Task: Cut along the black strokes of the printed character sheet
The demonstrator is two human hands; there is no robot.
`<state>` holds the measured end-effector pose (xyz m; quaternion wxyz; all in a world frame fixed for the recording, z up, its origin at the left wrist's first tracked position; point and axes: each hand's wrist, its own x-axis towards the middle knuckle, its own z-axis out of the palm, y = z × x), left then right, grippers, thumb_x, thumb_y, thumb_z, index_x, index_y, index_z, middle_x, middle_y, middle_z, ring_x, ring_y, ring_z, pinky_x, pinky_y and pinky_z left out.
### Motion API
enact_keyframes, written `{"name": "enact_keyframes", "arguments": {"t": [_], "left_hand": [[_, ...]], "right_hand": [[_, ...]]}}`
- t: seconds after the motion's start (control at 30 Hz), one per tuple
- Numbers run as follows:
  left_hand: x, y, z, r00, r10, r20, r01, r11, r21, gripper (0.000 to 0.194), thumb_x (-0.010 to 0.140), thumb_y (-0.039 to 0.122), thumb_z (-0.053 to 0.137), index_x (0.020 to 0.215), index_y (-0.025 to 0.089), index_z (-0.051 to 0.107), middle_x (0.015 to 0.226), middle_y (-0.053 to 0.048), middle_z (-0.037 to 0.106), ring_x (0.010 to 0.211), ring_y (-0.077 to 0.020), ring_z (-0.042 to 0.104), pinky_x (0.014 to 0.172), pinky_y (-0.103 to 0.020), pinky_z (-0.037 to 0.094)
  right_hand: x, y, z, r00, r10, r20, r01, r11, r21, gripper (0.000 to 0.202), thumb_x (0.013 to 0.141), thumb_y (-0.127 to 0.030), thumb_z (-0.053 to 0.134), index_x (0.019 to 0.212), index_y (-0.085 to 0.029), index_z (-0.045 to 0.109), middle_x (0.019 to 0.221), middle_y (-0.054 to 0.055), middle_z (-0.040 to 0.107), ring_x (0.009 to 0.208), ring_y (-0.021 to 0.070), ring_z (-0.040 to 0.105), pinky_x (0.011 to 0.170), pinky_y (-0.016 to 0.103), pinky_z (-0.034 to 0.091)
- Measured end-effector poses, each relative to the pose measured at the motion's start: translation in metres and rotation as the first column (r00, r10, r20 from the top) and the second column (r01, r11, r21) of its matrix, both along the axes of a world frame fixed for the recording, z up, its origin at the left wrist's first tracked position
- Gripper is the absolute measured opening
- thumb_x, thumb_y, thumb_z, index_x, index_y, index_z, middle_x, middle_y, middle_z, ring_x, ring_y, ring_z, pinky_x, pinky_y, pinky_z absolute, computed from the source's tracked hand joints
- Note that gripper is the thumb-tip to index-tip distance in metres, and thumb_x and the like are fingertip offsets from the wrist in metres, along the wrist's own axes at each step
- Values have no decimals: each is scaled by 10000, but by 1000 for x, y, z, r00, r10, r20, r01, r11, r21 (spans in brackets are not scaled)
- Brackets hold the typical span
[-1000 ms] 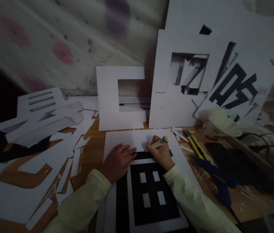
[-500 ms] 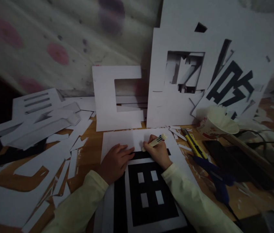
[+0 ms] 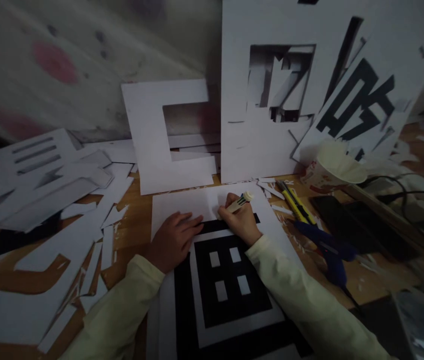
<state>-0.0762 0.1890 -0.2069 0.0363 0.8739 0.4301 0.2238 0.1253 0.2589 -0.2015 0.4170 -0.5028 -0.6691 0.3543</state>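
My right hand [image 3: 240, 220] is closed around a thick white pen [image 3: 239, 202] with coloured sliders near its top, its tip down at the upper edge of a black cut-out shape [image 3: 206, 287]. That shape has several small rectangular windows and lies on a white board [image 3: 181, 202]. My left hand [image 3: 174, 240] rests flat with fingers spread over the top left of the black shape, pressing against it and the board. The exact spot under the pen tip is hidden by my fingers.
Yellow utility knives [image 3: 296, 202], a blue glue gun [image 3: 326, 250], dark phones [image 3: 341, 220] and a paper cup [image 3: 332, 170] are on the right. White board scraps [image 3: 95, 265] cover the left. A C-shaped board [image 3: 151, 135] and larger cut boards [image 3: 234, 140] lean at the back.
The view has tilted down and shifted slightly right, so most things sit higher and further left in the picture. Both hands keep nearly the same place on the board.
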Motion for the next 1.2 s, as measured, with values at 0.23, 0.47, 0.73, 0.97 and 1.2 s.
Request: {"name": "enact_keyframes", "arguments": {"t": [0.23,0.47,0.73,0.97,1.2], "left_hand": [[-1,0,1,1000,-2,16,2,1000,2,387,850,60,425,1157,196,618,1267,-35,616,1182,-230,521,1002,-509,427],[0,0,3,1000,-6,-17,7,1000,14,370,859,64,419,1149,179,618,1270,-37,615,1181,-230,523,998,-498,432],[-1,0,1,1000,-19,5,18,999,26,360,859,55,437,1148,179,613,1272,-32,614,1177,-230,520,996,-497,425],[0,0,3,1000,-14,-3,14,1000,23,362,863,62,430,1151,177,616,1259,-32,623,1164,-230,525,993,-492,428],[0,0,3,1000,-5,-3,5,1000,-9,389,852,54,438,1170,197,610,1274,-30,612,1187,-228,515,1008,-497,421]], "right_hand": [[6,3,1,998,-14,68,15,1000,-9,238,691,-254,558,562,-232,359,463,-77,377,449,96,372,474,247,276],[7,4,1,999,-23,44,23,1000,-4,235,682,-249,568,554,-230,373,465,-75,389,450,94,377,472,245,287],[8,4,3,1000,-29,9,29,999,-19,218,662,-208,535,556,-236,347,441,-86,363,427,90,359,447,240,266],[14,6,3,998,-26,51,27,1000,-13,219,674,-225,559,560,-229,372,456,-83,384,441,91,367,461,241,273],[17,7,0,1000,-10,17,10,1000,-25,245,682,-229,568,555,-231,359,463,-87,365,452,90,357,467,240,280]]}}
